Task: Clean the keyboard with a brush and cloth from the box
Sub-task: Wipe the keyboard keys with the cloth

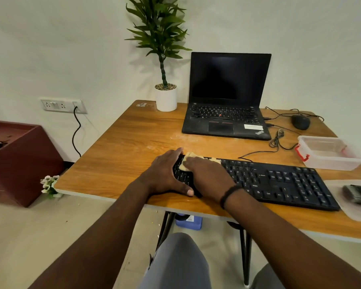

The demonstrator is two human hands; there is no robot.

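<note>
A black keyboard [279,180] lies along the near edge of the wooden table [121,155]. My left hand [165,174] grips its left end, thumb on the near edge and fingers over the far edge. My right hand [208,176] lies flat on a yellow cloth [193,155] and presses it onto the left keys. Most of the cloth is hidden under that hand. An open clear plastic box [329,161] with a red clasp stands at the right. A dark blurred object [358,193], perhaps the brush, lies on a clear lid [354,213] at the far right.
An open black laptop [227,113] and a black mouse [300,121] with loose cables sit at the back. A potted plant [166,99] stands at the back left. A dark red bin [19,159] is on the floor to the left.
</note>
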